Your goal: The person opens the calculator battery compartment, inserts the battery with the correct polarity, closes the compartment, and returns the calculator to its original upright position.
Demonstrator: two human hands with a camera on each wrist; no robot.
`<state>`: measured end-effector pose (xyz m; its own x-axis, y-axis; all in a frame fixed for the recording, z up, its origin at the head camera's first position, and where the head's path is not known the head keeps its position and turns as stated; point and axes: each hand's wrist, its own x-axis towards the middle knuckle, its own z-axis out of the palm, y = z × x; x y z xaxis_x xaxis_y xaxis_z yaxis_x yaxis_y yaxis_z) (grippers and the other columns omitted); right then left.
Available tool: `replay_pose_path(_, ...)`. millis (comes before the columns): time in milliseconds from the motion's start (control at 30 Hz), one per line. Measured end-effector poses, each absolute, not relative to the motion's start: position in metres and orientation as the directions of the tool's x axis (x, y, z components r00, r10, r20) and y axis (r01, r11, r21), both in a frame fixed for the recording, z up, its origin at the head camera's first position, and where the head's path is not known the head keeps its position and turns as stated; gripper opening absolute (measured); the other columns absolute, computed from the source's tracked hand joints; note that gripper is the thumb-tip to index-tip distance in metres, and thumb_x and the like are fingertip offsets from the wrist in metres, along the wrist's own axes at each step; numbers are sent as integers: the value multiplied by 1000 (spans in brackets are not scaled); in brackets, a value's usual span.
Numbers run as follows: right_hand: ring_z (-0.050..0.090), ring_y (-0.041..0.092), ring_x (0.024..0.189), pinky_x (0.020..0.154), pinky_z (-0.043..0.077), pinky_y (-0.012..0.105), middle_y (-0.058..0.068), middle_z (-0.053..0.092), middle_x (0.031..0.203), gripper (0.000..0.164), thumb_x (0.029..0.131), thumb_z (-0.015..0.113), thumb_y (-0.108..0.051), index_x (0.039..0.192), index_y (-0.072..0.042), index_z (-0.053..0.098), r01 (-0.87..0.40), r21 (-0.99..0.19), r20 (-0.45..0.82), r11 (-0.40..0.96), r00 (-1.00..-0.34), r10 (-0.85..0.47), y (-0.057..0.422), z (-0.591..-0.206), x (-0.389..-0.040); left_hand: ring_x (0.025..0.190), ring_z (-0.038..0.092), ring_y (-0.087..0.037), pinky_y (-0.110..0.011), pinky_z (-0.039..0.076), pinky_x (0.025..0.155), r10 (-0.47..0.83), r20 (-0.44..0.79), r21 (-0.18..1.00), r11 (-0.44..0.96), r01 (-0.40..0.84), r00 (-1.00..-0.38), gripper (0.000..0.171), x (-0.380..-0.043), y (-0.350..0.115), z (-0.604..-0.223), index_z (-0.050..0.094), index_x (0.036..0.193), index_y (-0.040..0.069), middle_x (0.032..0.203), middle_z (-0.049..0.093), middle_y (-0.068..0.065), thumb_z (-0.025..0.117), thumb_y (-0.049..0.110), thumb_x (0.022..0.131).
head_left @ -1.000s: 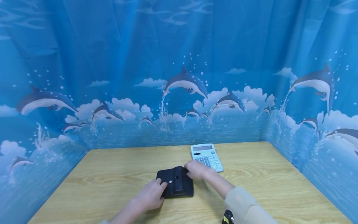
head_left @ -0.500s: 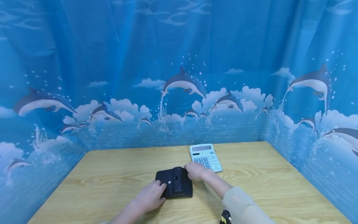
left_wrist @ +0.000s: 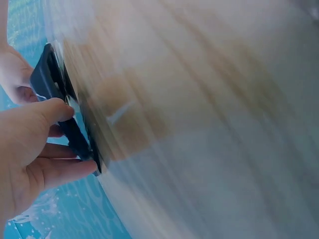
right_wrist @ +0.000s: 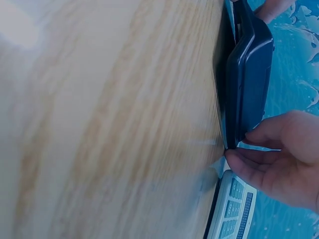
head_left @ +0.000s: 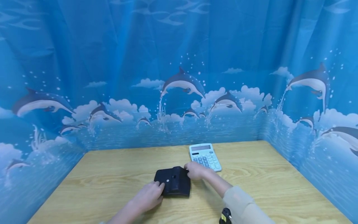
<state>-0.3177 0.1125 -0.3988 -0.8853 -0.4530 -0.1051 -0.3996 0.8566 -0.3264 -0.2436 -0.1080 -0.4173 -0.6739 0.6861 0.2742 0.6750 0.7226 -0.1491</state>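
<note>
A flat black case-like thing (head_left: 167, 176) with a raised ridge and a small white dot lies low over the wooden table; its exact kind I cannot tell. My left hand (head_left: 150, 194) grips its near left edge, and the left wrist view shows the thumb (left_wrist: 61, 109) on top with fingers along the lower edge. At its far right corner my right hand (head_left: 195, 170) pinches it between thumb and fingers, as the right wrist view shows. From the side, a thick bevelled body (right_wrist: 253, 82) sits above a thinner black layer.
A pale blue calculator (head_left: 205, 155) lies face up just behind my right hand, which overlaps its lower part. The wooden table (head_left: 112, 174) ends against a blue dolphin-print curtain (head_left: 126, 77). A black device with a yellow patch (head_left: 225, 216) shows beside the right sleeve.
The whole head view has slid slightly left, with calculator, black thing and hands alike. Both hands keep their hold on the black thing's edges.
</note>
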Motion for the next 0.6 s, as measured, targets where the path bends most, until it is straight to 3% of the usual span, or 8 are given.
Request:
replay_pose_path(267, 54, 33, 110, 91, 44, 43, 18, 59, 114, 37, 80, 54, 5, 117, 5, 57, -338, -453, -131, 825, -890, -437, 117, -397, -318, 74, 61, -24, -32, 52, 62, 706, 315, -140, 695, 705, -634, 35, -245, -115, -414, 64, 103, -4, 83, 62, -13, 73, 15, 75)
replay_pose_path(467, 56, 32, 99, 84, 46, 44, 18, 61, 103, 48, 69, 45, 15, 114, 6, 58, -287, -583, -93, 760, -906, -413, 121, -396, -318, 85, 63, -27, -36, 53, 71, 701, 348, -93, 686, 722, -622, 36, -246, -120, -412, 63, 108, -7, 94, 64, -17, 70, 12, 78)
replay_pose_path(600, 57, 30, 93, 83, 46, 42, 14, 63, 95, 45, 66, 44, 17, 104, 4, 64, -307, -604, -34, 735, -912, -408, 122, -395, -319, 87, 63, -26, -34, 53, 72, 693, 374, -49, 678, 734, -616, 36, -247, -123, -413, 63, 110, -7, 96, 64, -17, 69, 10, 79)
